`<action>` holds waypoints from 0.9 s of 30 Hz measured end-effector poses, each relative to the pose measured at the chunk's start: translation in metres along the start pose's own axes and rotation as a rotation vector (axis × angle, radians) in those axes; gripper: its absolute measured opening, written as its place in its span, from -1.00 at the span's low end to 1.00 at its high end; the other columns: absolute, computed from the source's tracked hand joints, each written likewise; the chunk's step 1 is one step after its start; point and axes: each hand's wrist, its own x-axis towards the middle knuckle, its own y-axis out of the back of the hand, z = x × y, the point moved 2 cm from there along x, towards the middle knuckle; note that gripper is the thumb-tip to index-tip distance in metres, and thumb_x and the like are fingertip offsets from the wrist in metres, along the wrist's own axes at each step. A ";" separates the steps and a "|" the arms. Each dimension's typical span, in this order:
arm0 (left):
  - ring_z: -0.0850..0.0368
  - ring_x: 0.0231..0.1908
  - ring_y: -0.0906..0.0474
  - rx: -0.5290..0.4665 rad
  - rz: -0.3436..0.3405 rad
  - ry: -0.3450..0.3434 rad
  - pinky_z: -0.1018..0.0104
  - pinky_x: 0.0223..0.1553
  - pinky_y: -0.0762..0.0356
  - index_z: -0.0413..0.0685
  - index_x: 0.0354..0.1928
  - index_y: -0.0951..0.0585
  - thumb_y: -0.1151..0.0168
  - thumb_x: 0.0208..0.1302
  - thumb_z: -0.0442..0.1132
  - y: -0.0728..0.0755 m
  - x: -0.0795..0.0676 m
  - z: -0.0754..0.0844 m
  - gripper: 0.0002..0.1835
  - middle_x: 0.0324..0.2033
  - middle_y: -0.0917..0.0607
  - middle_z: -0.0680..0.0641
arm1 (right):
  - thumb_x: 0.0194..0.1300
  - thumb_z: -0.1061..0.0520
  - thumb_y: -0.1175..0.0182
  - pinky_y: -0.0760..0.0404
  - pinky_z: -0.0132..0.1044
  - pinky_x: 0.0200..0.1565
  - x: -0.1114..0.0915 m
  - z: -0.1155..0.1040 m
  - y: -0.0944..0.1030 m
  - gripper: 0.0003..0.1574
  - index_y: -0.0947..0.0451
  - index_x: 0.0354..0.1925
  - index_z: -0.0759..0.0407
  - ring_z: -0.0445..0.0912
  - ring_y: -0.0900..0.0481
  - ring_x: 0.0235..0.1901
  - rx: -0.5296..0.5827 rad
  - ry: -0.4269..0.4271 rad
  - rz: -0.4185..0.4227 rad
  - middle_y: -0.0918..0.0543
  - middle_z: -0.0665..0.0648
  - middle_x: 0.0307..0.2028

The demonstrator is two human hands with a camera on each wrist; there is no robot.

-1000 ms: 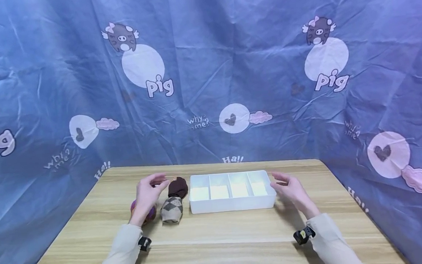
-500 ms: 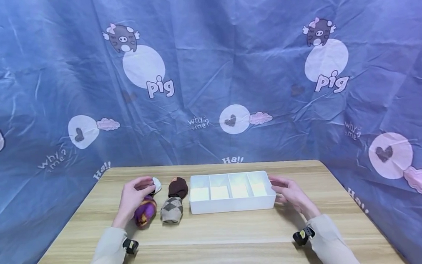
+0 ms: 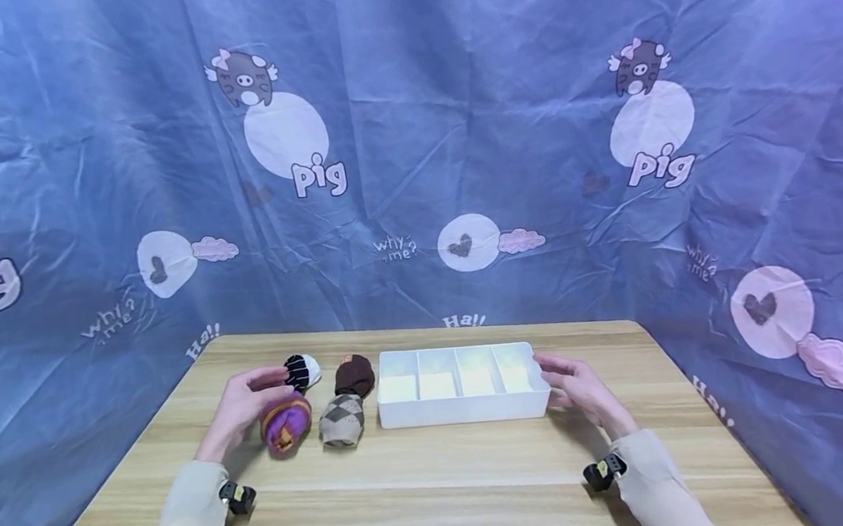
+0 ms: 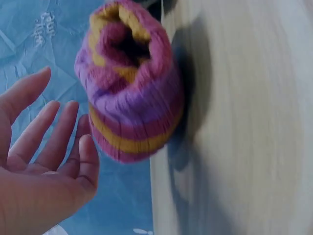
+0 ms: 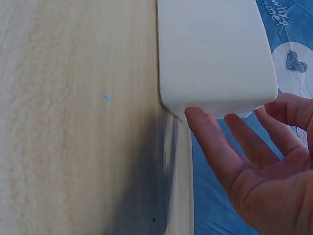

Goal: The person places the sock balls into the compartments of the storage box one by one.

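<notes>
My left hand [image 3: 247,403], its fingers loosely spread, is just left of a rolled purple, pink and yellow striped sock [image 3: 287,423]. In the left wrist view the fingertips come close to this sock [image 4: 134,107]; I cannot tell whether they touch it. Behind it lies a black and white rolled sock [image 3: 303,372]. A dark brown sock [image 3: 354,375] and a grey argyle sock [image 3: 342,421] sit between these and a white divided box [image 3: 464,410]. My right hand [image 3: 581,388] rests its fingertips on the box's right end, without gripping it.
The socks and box stand on a wooden table [image 3: 442,495]. A blue printed cloth [image 3: 413,172] hangs behind the table and along both sides. The box's compartments face up, with thin white dividers between them.
My left hand has moved left, away from the brown sock, uncovering the striped sock and the black and white one. My right hand has come against the box's end.
</notes>
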 end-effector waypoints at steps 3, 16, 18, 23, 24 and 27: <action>0.27 -0.03 -0.60 0.018 -0.030 0.011 0.60 -0.06 -0.51 -0.40 0.26 -0.42 -0.42 0.15 -0.25 0.005 0.000 -0.004 -0.33 0.21 -0.52 -0.40 | 0.44 0.21 -0.04 -0.64 -0.04 0.07 0.000 0.000 0.000 -0.32 -0.14 0.44 0.32 -0.07 -0.62 0.01 -0.003 -0.005 0.009 -0.21 0.46 0.40; 0.21 -0.10 -0.53 0.015 -0.211 0.159 0.33 -0.05 -0.52 -0.39 0.30 -0.37 -0.39 0.14 -0.30 0.013 -0.002 -0.022 -0.30 0.14 -0.57 -0.33 | 0.43 0.25 -0.02 -0.63 -0.02 0.08 0.001 -0.002 -0.003 -0.33 -0.16 0.44 0.31 -0.05 -0.60 0.02 -0.001 -0.030 0.014 -0.19 0.47 0.41; 0.16 -0.10 -0.55 0.000 -0.215 0.193 0.32 -0.06 -0.54 -0.37 0.31 -0.37 -0.40 0.13 -0.30 0.012 -0.004 -0.024 -0.29 0.10 -0.60 -0.27 | 0.43 0.25 -0.03 -0.63 -0.02 0.08 0.000 -0.002 -0.003 -0.34 -0.17 0.44 0.31 -0.04 -0.60 0.04 0.004 -0.028 0.011 -0.19 0.46 0.41; 0.15 -0.14 -0.58 -0.014 -0.231 0.208 0.29 -0.11 -0.59 -0.36 0.31 -0.36 -0.39 0.13 -0.29 0.009 -0.006 -0.027 -0.29 0.02 -0.65 -0.17 | 0.45 0.22 -0.03 -0.61 -0.02 0.11 -0.001 -0.001 -0.002 -0.34 -0.16 0.44 0.31 -0.02 -0.56 0.08 0.008 -0.016 0.003 -0.17 0.46 0.42; 0.16 -0.14 -0.59 -0.020 -0.240 0.204 0.29 -0.11 -0.61 -0.37 0.31 -0.35 -0.39 0.14 -0.30 0.009 -0.006 -0.027 -0.29 0.01 -0.66 -0.15 | 0.45 0.21 -0.03 -0.61 -0.01 0.11 -0.001 -0.001 -0.001 -0.34 -0.16 0.44 0.31 -0.02 -0.56 0.09 0.006 -0.013 0.004 -0.17 0.46 0.42; 0.16 -0.17 -0.63 -0.076 -0.253 0.217 0.30 -0.13 -0.66 -0.40 0.32 -0.33 -0.38 0.14 -0.35 0.007 -0.008 -0.027 -0.29 -0.06 -0.67 -0.08 | 0.45 0.20 -0.04 -0.60 0.00 0.12 -0.001 0.001 0.000 -0.34 -0.16 0.43 0.33 -0.03 -0.56 0.09 -0.003 0.000 -0.004 -0.15 0.48 0.43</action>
